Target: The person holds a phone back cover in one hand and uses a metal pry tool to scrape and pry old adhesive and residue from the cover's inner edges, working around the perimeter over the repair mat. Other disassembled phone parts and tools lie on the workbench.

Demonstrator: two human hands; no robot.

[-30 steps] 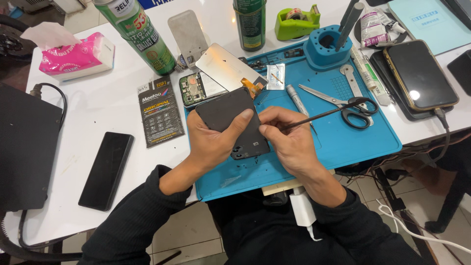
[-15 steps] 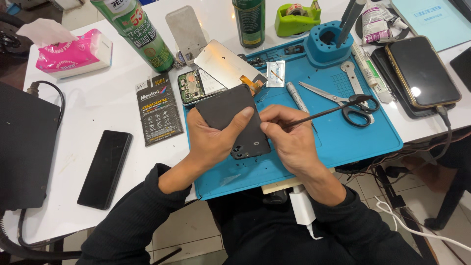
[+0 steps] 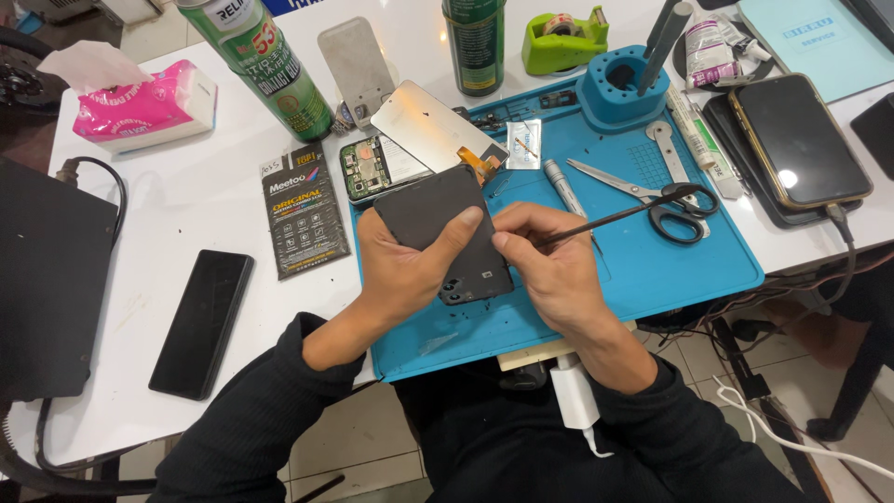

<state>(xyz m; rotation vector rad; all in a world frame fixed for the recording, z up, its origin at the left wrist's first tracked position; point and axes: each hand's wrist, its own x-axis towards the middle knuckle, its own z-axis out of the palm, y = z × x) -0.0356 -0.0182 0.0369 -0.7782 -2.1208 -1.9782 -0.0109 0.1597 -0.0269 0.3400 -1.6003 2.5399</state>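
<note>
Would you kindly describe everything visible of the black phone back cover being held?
The back cover is a matte black, plastic-looking panel with a square camera cutout near its lower corner. It is tilted over the blue mat. The left hand grips it, thumb across its face; the right hand works a thin black tool at its right edge.

This is a phone repair workshop. A blue mat [image 3: 652,270] covers the white bench; on it lie scissors [image 3: 652,191] and an opened phone [image 3: 386,168], with spray cans [image 3: 265,61] behind it and a tape dispenser [image 3: 559,42] beyond.
</note>
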